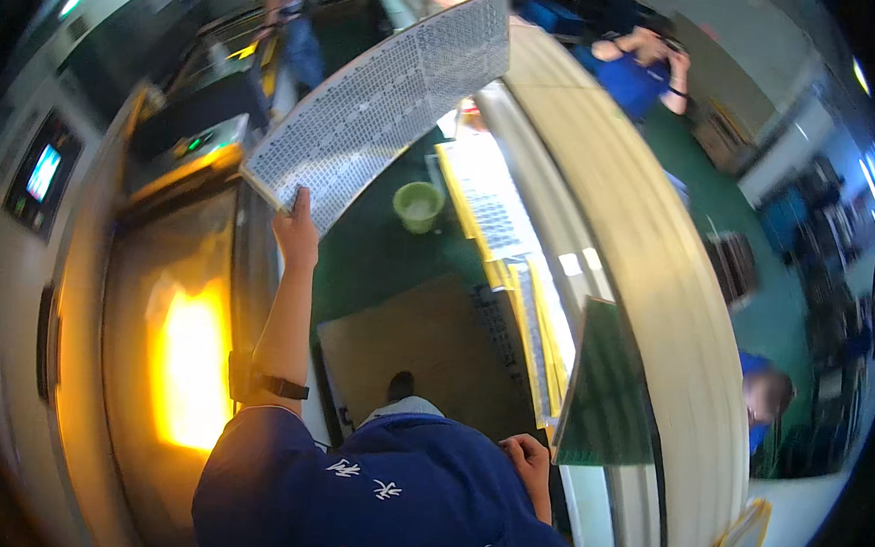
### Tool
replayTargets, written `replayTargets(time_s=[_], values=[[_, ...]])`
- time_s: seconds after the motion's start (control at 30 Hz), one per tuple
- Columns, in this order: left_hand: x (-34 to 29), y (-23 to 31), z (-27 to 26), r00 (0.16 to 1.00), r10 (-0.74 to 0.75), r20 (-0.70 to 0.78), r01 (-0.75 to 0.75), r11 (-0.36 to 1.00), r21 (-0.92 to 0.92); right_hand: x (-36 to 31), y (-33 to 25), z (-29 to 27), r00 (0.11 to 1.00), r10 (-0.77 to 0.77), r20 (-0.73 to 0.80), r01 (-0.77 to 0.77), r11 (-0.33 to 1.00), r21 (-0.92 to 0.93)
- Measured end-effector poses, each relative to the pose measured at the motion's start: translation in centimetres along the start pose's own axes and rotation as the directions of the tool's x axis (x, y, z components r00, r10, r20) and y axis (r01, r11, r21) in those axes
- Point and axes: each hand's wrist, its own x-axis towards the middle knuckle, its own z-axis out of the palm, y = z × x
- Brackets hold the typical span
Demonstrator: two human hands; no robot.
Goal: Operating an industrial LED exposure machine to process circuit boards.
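Observation:
My left hand (pixel 298 233) reaches forward and grips the near lower corner of a large, thin grey panel (pixel 393 95) covered in rows of small dark marks. The panel is held up and tilted, its far end reaching the curved bench. My right hand (pixel 528 458) is low by my waist at the right, with fingers curled in; its palm is hidden. Beside it, a dark green board (pixel 605 394) leans against the bench. A brightly lit table (pixel 492 202) with a patterned sheet and yellow edging lies beyond that hand.
At left stands a machine with a glowing yellow window (pixel 191 369) and a small wall screen (pixel 45 171). A green bucket (pixel 418 207) and a brown board (pixel 423 343) are on the floor. The cream bench (pixel 649 256) curves along the right. Other people (pixel 638 73) are nearby.

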Motion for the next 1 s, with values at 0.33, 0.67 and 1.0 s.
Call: replayTargets(time_s=[0.33,0.67,1.0], values=[[-12.6,4.8,-25.8,0.842,0.205,-0.499,0.191,0.752,0.631,0.8,-2.3,2.8,0.917,-0.025,0.398,0.014,0.999,0.029],[-19.4,-3.8,-41.6,0.877,0.337,-0.343,0.352,0.035,0.935,2.4,-0.1,8.4,0.981,0.020,0.191,-0.024,1.000,0.020],[-14.7,-14.9,-44.1,0.718,-0.495,-0.489,0.494,-0.132,0.859,6.0,-5.4,19.7,0.914,-0.029,0.405,0.118,0.973,-0.197]])
